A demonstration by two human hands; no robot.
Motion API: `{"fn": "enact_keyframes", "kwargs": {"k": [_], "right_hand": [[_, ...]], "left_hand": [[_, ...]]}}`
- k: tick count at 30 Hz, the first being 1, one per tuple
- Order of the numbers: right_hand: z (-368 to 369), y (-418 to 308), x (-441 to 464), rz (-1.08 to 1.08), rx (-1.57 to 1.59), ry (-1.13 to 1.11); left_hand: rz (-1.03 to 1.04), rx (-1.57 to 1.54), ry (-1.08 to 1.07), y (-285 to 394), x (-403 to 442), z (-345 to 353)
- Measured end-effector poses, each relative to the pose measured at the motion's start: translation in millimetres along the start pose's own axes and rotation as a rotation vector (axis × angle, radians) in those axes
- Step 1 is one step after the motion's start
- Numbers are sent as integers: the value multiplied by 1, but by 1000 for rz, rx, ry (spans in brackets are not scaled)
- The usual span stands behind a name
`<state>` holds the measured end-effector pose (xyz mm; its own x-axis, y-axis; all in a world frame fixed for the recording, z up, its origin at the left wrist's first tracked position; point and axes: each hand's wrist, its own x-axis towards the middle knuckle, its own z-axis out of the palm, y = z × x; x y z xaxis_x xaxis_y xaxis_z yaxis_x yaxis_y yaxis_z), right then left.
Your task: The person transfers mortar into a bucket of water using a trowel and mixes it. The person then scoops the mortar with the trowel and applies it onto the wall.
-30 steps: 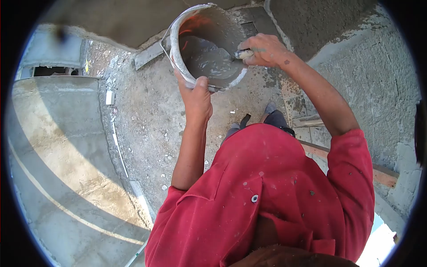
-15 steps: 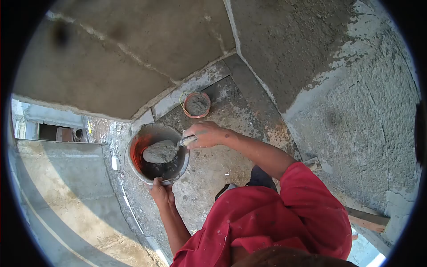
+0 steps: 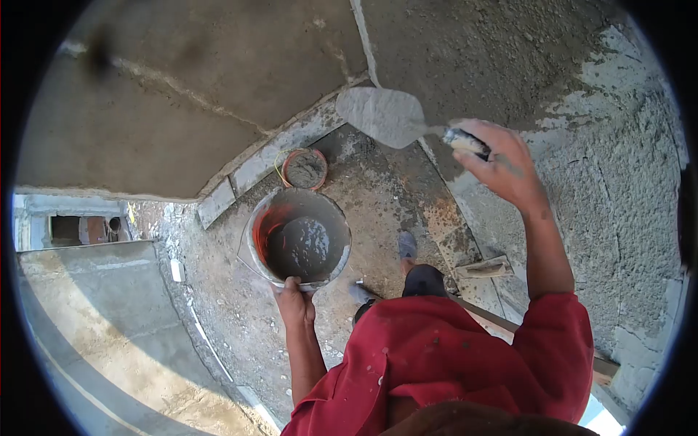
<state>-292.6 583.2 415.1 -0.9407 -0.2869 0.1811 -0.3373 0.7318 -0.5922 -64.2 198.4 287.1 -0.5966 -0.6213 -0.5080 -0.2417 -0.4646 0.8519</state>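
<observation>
My left hand (image 3: 294, 301) grips the near rim of a large bucket (image 3: 342, 269), thumb over the edge. Wet grey mortar (image 3: 305, 243) lies inside, and the bucket's inner wall shows orange on the left. My right hand (image 3: 502, 161) is closed round the handle of a trowel (image 3: 383, 116), raised to the right of the bucket and in front of the wall. The trowel's broad blade points left and looks grey; whether mortar lies on it I cannot tell.
A small orange bucket (image 3: 305, 168) of mortar stands beyond the large one. Plastered walls (image 3: 182, 87) rise ahead, with a rough grey wall (image 3: 582, 218) at the right. Wood pieces (image 3: 486, 267) lie near my feet. A low ledge (image 3: 131, 312) runs along the left.
The trowel came out of the large bucket with mortar on it, and my right hand has carried it up and right. My left hand still holds the bucket.
</observation>
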Motion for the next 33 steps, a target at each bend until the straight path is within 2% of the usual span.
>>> {"fn": "enact_keyframes", "kwargs": {"k": [3, 5, 7, 9, 12, 15, 19, 23, 25, 27, 29, 32, 33], "right_hand": [[66, -38, -4, -287, -110, -239], [140, -57, -5, -455, -293, -132], [188, -102, -18, -566, -509, -150], [199, -143, -38, -652, -478, -144], [184, -196, -34, -724, -594, 5], [180, -210, -7, -681, -837, -37], [179, -240, 1, -591, -726, -454], [228, -227, -1, -532, -452, -409], [261, -217, -11, -518, -296, -371], [286, -216, -22, -489, -150, -337], [298, -236, -31, -394, -64, -473], [320, -258, -38, -376, 83, -469], [313, -269, -32, -398, 151, -441]], "left_hand": [[52, -20, -137, 9, -9, 29], [90, 13, -216, 14, -12, 39], [105, 52, -258, 19, -13, 35], [118, 69, -285, 27, -2, 23], [217, 169, -298, 47, -8, 0], [320, 120, -271, 61, -22, -11], [483, 76, -345, 80, -7, -57], [668, 256, -277, 86, 4, -98], [682, 248, -272, 88, 10, -117], [650, 235, -251, 89, 15, -132], [586, 225, -194, 92, 18, -145], [586, 247, -125, 98, 30, -162], [444, -20, -195, 125, 16, -137]]}}
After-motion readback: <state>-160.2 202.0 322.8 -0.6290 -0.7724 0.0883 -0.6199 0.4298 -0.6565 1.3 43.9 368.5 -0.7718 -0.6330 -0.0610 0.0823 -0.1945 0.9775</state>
